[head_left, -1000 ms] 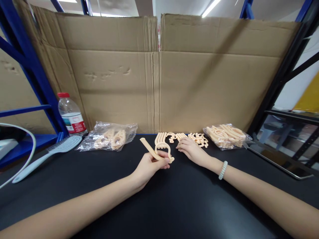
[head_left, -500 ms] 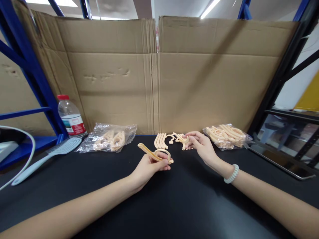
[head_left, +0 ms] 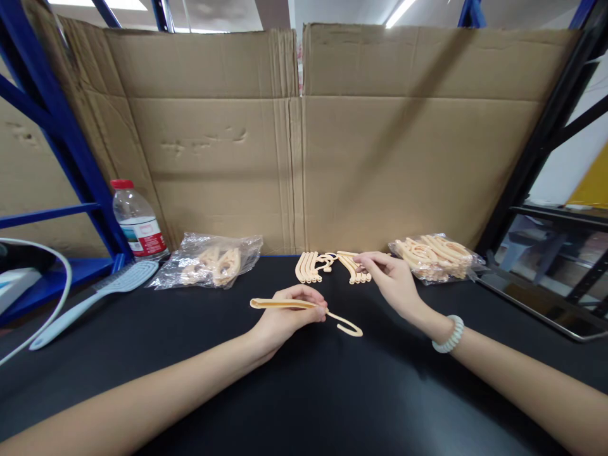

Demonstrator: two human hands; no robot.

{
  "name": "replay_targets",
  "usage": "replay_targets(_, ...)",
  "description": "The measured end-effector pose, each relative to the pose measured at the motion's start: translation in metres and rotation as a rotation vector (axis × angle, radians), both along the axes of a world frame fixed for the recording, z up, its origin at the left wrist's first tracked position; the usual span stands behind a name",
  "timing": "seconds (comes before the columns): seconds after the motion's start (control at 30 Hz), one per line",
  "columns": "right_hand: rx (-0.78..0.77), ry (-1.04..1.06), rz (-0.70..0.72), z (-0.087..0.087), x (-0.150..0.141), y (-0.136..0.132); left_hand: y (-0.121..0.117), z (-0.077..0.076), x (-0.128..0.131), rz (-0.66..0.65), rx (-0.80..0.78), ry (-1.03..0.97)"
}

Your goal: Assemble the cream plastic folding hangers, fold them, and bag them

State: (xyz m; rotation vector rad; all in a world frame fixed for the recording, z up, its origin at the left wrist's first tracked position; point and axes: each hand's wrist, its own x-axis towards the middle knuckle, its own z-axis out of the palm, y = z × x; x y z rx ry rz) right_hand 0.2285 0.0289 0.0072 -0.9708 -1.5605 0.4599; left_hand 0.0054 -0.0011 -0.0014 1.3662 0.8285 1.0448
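My left hand is closed on a beige plastic hanger arm above the black table. From the arm's right end juts a hanger hook, its curve turned toward me. Farther back, my right hand pinches at the upper ends of a right-hand row of hanger arms; its fingertips partly hide the arm they grip. Left of that row lie several loose hooks, then another row of curved hanger arms, side by side.
Clear bags of beige hanger parts lie at left and right. A red-capped bottle and a pale blue hairbrush stand and lie at far left. A dark flat device is at right. Cardboard walls the back.
The hanger arm in my left hand has swung level, and its hook now points right instead of curling over the hand. My right hand stays by the right row, whose arms now lie more evenly.
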Motion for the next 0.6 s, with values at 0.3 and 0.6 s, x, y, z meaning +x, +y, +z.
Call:
replay_targets(0.3, -0.135, 0.149, 0.229, -0.007, -0.01, -0.013, 0.006, 0.004, -0.004, 0.028, -0.262, -0.273)
replay_targets(0.6, -0.011, -0.074, 0.294, -0.012, -0.029, -0.035, 0.004, 0.002, -0.002, 0.038, -0.22, -0.228)
